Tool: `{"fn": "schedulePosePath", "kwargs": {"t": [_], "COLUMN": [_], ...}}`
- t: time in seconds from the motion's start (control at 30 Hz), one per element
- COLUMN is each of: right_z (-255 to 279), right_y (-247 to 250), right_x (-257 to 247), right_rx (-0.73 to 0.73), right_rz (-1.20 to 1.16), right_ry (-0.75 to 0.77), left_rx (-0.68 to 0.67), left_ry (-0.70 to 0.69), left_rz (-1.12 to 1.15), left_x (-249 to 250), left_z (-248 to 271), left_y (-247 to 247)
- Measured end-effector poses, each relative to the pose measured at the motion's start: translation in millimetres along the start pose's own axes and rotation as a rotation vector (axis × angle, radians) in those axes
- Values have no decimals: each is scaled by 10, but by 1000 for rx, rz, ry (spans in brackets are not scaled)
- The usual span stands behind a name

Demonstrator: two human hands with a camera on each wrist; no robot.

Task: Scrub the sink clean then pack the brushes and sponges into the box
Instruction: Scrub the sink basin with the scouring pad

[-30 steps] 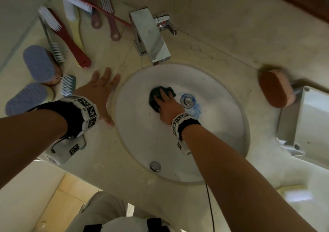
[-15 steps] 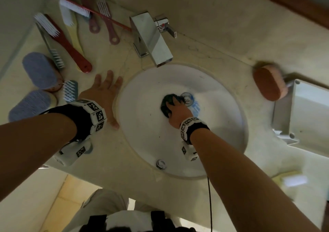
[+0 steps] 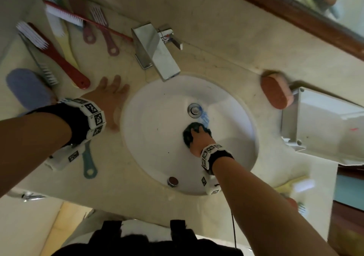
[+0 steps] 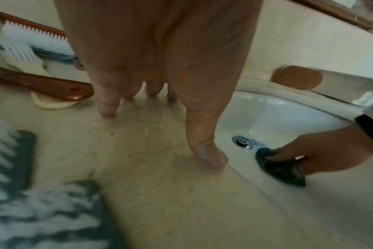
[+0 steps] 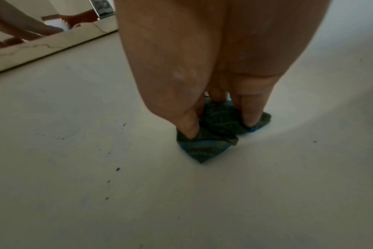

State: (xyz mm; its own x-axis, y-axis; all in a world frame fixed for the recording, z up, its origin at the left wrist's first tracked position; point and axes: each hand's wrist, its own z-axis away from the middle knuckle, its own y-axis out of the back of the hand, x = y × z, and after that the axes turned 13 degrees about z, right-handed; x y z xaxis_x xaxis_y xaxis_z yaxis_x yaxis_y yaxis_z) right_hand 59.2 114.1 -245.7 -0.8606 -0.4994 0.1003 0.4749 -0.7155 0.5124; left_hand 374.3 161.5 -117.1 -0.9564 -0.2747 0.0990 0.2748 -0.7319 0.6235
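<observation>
The white sink (image 3: 157, 127) has a blue stain (image 3: 204, 117) beside its drain (image 3: 194, 110). My right hand (image 3: 199, 135) grips a dark scouring pad (image 3: 188, 135) and presses it on the basin just below the stain. The right wrist view shows my thumb and fingers bunching the pad (image 5: 204, 148). My left hand (image 3: 110, 98) lies flat, fingers spread, on the counter left of the sink, holding nothing. The box (image 3: 319, 126) stands at the right.
Several brushes, one of them red (image 3: 59, 57), and a blue sponge (image 3: 27, 88) lie left of the chrome faucet (image 3: 155, 49). A teal brush handle (image 3: 88, 163) pokes out under my left wrist. An orange sponge (image 3: 275, 93) sits by the box. Dark specks dot the basin.
My right hand slid the pad from left of the drain, across it, to the near right side by the blue stain. My left hand stayed planted on the counter.
</observation>
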Motion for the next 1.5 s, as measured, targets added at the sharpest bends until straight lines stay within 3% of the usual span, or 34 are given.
{"fn": "schedulePosePath", "kwargs": {"t": [0.13,0.37,0.53,0.87,1.0,1.2,1.5], "right_z": [-173,-265,-295,3,44,-257,-462], "right_y": [58,460,480,85,-3,374,762], "right_x": [135,178,115,239,323,228,-250], "right_rx": [95,101,109,-17,6,154,89], "right_rz": [-91,-127,-127,4,-33,-377,-302], "right_ry": [-89,-171,-134,30,-53,-209,-267], "left_rx": [-9,-9,6,19,17,-6,-12], "left_ry": [5,1,11,5,1,5,14], "left_rz": [4,2,-11,19,11,29,13], "left_x": [-35,-52,-27,-11,-13,-39,1], "left_z": [-18,-61,-50,-30,-19,-42,-44], "left_y": [-15,-15,-1,29,42,35,55]}}
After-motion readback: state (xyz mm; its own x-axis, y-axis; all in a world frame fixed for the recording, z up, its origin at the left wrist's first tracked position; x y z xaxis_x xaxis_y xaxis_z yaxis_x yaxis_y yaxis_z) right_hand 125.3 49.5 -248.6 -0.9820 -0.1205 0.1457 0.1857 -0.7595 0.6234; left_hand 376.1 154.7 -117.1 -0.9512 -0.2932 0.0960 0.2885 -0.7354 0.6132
